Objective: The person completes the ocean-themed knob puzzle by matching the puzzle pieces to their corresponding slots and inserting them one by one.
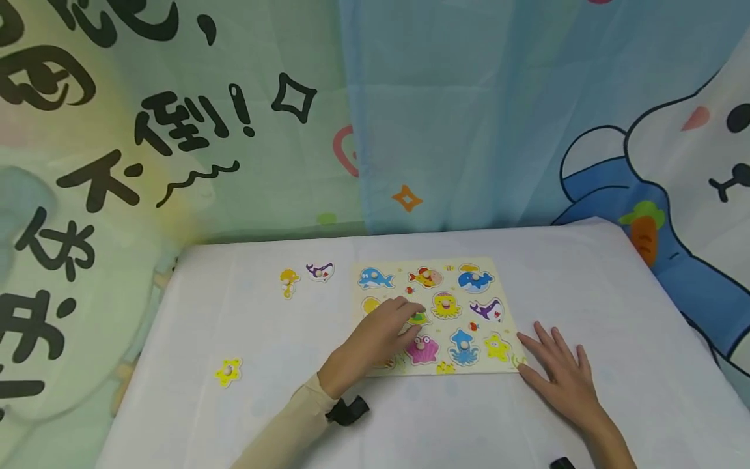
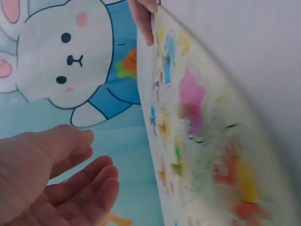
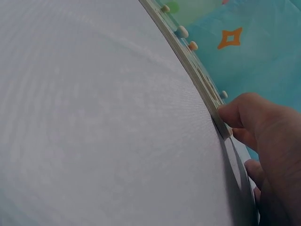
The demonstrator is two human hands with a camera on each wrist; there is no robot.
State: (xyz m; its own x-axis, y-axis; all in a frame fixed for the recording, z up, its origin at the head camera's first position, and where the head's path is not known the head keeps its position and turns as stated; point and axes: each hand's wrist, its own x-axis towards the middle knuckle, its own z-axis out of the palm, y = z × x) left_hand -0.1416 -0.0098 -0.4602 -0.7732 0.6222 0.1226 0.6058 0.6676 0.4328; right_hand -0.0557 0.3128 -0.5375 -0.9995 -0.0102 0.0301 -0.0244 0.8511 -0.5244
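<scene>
A cream animal puzzle board (image 1: 398, 267) with knobbed sea-animal pieces lies flat on the table. My left hand (image 1: 383, 329) is over the board's left-middle part, close to a green-and-yellow piece (image 1: 418, 318). In the left wrist view, that hand's fingers (image 2: 96, 181) are loosely bent and apart from the thumb, with nothing between them. My right hand (image 1: 559, 374) lies at the board's right edge with its fingers spread. The thumb (image 3: 235, 110) touches the board's near right corner. Part of the board's left side is hidden under my left hand.
Three loose pieces lie left of the board: a yellow seahorse-shaped one (image 1: 288, 283), a purple whale-shaped one (image 1: 319, 271) and a yellow star (image 1: 228, 372). The white-covered table (image 1: 281, 332) reaches back to a printed curtain (image 1: 445, 130).
</scene>
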